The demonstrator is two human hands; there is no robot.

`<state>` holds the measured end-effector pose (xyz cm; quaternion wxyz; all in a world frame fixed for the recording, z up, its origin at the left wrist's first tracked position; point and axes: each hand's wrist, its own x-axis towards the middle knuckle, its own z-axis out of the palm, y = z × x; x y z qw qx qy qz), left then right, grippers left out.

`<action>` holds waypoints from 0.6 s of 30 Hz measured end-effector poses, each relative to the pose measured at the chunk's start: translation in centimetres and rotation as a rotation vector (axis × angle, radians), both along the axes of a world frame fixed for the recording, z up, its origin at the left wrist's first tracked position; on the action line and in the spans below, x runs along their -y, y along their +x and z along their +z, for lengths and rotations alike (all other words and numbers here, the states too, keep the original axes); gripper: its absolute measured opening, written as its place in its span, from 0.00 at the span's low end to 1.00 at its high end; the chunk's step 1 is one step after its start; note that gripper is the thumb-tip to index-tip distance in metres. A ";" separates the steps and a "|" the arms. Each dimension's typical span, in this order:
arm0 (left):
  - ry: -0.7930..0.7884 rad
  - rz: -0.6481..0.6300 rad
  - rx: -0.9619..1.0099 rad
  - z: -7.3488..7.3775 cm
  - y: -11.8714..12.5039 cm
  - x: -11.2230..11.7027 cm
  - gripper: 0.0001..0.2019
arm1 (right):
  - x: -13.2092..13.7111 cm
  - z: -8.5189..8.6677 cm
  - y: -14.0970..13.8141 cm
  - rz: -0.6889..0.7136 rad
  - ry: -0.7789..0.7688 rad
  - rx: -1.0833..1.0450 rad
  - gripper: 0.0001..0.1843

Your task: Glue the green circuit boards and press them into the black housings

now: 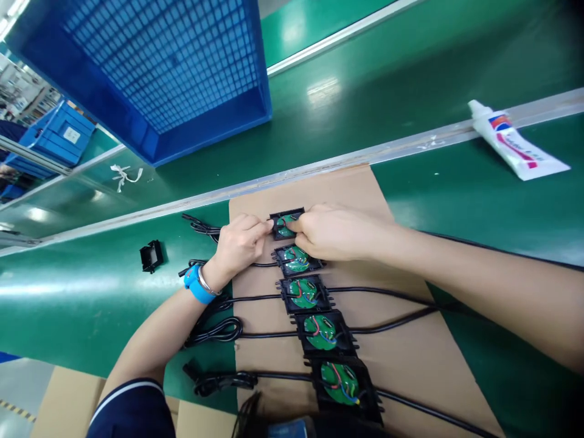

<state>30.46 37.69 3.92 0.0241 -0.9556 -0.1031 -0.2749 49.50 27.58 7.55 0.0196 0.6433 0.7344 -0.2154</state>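
At the far end of a row of several black plastic housings lies one housing [275, 235] with a round green circuit board [283, 226] inside. My left hand [241, 246] has its fingers closed at the left edge of that housing, where its cable runs. My right hand [322, 231] is curled over the right side, with a fingertip on the board; what lies under its fingers is hidden. Nearer to me, another housing [297, 260] and a third one [305, 294] hold boards with red and blue wires. Black cables [260, 298] leave the housings on both sides.
A brown cardboard sheet [269, 353] lies under the row on the green bench [91, 292]. One loose black cover [151, 256] is at the left, near coiled cables [221, 329]. A white tube [517, 145] rests at the right, and a blue crate [205, 137] stands behind.
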 end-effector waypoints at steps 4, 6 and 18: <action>0.005 0.055 -0.042 0.3 -0.2 0.2 0.10 | -0.1 0.0 -0.1 -0.012 0.017 -0.027 0.19; 0.063 0.109 -0.124 0.4 -0.3 0.4 0.13 | 0.0 0.1 -0.1 -0.018 0.028 -0.033 0.19; 0.198 0.189 -0.592 1.8 -0.5 2.7 0.10 | 0.0 0.1 -0.2 -0.020 0.084 -0.041 0.18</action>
